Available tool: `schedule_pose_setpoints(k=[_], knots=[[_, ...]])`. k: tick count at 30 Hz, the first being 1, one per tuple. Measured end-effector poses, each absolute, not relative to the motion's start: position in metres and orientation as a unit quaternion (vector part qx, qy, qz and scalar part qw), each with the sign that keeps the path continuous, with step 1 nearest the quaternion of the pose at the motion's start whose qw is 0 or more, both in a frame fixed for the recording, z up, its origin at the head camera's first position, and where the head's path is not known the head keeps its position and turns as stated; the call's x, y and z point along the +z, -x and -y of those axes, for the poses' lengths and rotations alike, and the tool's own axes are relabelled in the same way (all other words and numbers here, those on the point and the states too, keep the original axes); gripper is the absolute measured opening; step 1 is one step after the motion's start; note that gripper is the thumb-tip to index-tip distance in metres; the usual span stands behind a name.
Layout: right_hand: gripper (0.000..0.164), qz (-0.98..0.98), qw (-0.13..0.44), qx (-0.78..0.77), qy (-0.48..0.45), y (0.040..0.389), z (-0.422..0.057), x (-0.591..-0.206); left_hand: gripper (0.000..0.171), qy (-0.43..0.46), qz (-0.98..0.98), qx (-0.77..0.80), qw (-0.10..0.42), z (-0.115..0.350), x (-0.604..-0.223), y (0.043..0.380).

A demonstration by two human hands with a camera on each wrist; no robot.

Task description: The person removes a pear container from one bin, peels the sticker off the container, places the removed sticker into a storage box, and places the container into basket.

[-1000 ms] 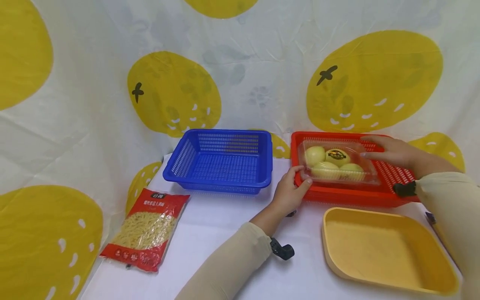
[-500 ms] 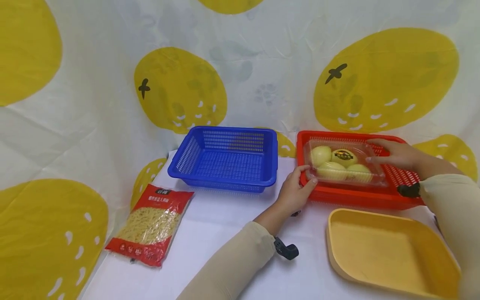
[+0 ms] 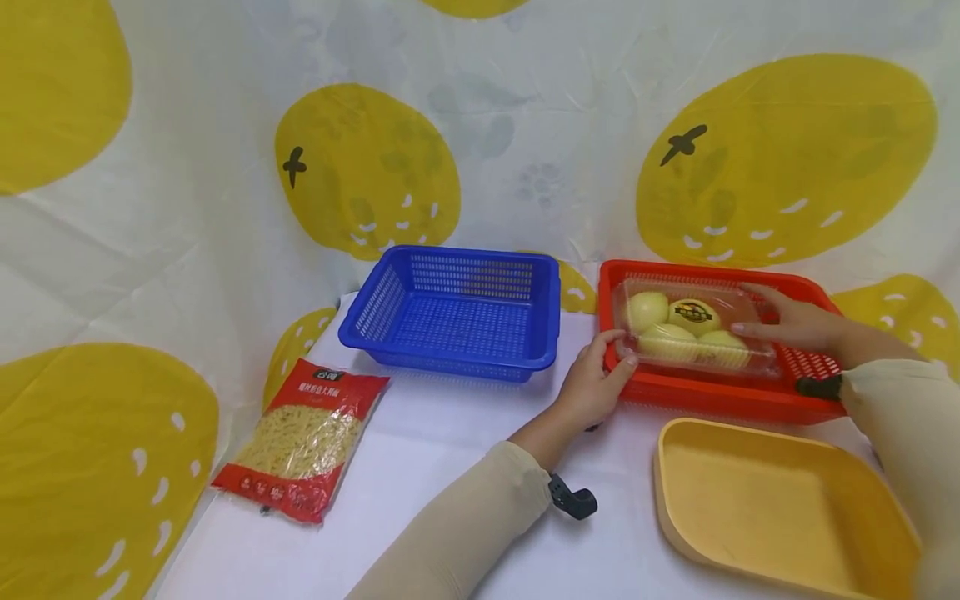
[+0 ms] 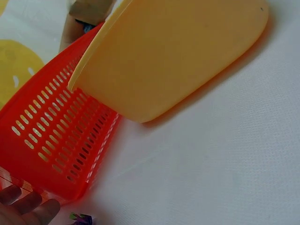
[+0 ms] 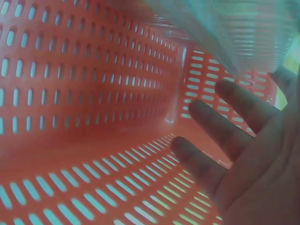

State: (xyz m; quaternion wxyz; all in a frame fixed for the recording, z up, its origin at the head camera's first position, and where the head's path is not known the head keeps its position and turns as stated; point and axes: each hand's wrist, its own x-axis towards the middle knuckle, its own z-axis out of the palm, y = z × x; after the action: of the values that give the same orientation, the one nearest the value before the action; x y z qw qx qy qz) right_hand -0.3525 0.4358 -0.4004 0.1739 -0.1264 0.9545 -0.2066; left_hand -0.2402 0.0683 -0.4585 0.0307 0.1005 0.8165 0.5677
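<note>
In the head view a clear plastic box (image 3: 697, 329) holds several pale yellow fruits, with a dark label on its lid. It lies in the left part of the red slotted basket (image 3: 735, 402). My left hand (image 3: 592, 383) grips the basket's front left corner, beside the box's left end. In the left wrist view its fingers (image 4: 30, 204) lie against the outside of that corner. My right hand (image 3: 802, 321) is at the box's right end, thumb over the lid. Its other fingers (image 5: 225, 129) are straight and spread inside the basket in the right wrist view.
A blue slotted basket (image 3: 450, 362) stands left of the red one. A red pasta bag (image 3: 303, 437) lies on the table (image 3: 420, 475) at the left. A yellow tub (image 3: 757, 500) stands in front of the red basket. Patterned cloth (image 3: 510, 167) hangs behind.
The head view has shifted slightly, so everything appears farther right. My right thumb has come down a little over the lid. Box and baskets keep their places relative to each other.
</note>
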Motion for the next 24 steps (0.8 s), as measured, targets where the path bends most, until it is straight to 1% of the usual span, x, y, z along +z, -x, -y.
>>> schedule_pose_setpoints(k=[2, 5, 9, 13, 19, 22, 24], knots=[[0.104, -0.947, 0.193, -0.227, 0.122, 0.352, -0.438, -0.404, 0.048, -0.107, -0.818, 0.564, 0.033, -0.069, -0.46, 0.24], [0.101, -0.935, 0.206, -0.259, 0.128, 0.351, -0.44, -0.409, 0.049, -0.119, -0.824, 0.553, 0.029, -0.07, -0.464, 0.241], [0.095, -0.923, 0.208, -0.292, 0.138, 0.354, -0.439, -0.414, 0.049, -0.124, -0.835, 0.535, 0.02, -0.071, -0.465, 0.242], [0.095, -0.913, 0.222, -0.316, 0.129, 0.356, -0.441, -0.414, 0.049, -0.122, -0.838, 0.531, 0.017, -0.072, -0.464, 0.243], [0.096, -0.905, 0.229, -0.342, 0.106, 0.354, -0.449, -0.415, 0.049, -0.135, -0.837, 0.53, 0.015, -0.073, -0.465, 0.244], [0.093, -0.89, 0.229, -0.378, 0.109, 0.355, -0.451, -0.416, 0.049, -0.135, -0.838, 0.529, 0.016, -0.074, -0.466, 0.244], [0.09, -0.872, 0.239, -0.412, 0.11, 0.355, -0.452, -0.417, 0.048, -0.132, -0.838, 0.529, 0.016, -0.074, -0.466, 0.244]])
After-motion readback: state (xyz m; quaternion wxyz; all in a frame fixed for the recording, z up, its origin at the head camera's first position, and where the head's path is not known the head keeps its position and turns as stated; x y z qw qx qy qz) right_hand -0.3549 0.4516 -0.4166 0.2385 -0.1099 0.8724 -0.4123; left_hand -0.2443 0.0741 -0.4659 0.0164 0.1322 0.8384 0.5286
